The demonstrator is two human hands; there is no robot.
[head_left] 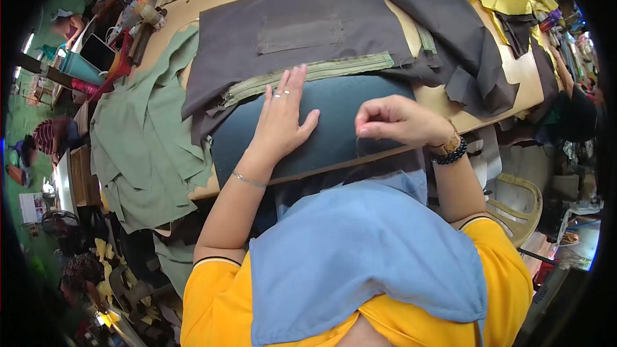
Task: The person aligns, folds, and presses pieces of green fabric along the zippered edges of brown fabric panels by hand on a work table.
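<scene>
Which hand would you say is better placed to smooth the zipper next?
Probably the left hand: it is spread palm-down and already reaches the zipper. The right hand is pinched above the dark board, apart from the zipper.

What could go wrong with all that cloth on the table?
The green zip could perhaps shift or wrinkle on the dark cloth, since the left hand lies over only part of it. The rings on that hand might catch a loose thread. And the light green cloth hangs over the edge of the table, so it might slide off.
</scene>
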